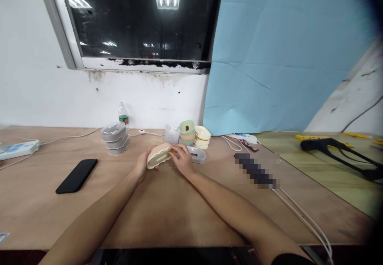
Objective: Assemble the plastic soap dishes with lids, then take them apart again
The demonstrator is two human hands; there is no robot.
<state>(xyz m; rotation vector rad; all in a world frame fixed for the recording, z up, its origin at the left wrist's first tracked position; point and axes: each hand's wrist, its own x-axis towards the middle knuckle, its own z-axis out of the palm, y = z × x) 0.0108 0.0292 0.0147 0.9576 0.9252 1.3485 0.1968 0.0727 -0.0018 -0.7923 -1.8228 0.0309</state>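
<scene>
Both hands are at the tub [158, 157], which sits around the middle of the table [167, 217], toward its far edge; whether it touches the surface cannot be told. It is pink outside and cream along its wavy rim, and is tilted so that its opening faces the person. The left hand [143, 163] grasps its left end, and the right hand [182, 160] has its fingers bent onto the rim at the right end, pinching it. Just beside the right hand, on the far side, lies a grey box [198, 155]. Behind it, near the far edge, stand a green box [187, 128], a stack of cream trays [202, 135] and some clear cups [171, 132]. Further left along that edge is a stack of grey boxes [114, 139], with a bottle [123, 115] behind it. A black phone [76, 176] lies well left of the left hand, nearer the left edge, and a power strip [20, 149] lies at the left edge itself. Toward the right edge is a dark object [255, 171], blurred out, with white cables [302, 215] running from it to the near right corner.
</scene>
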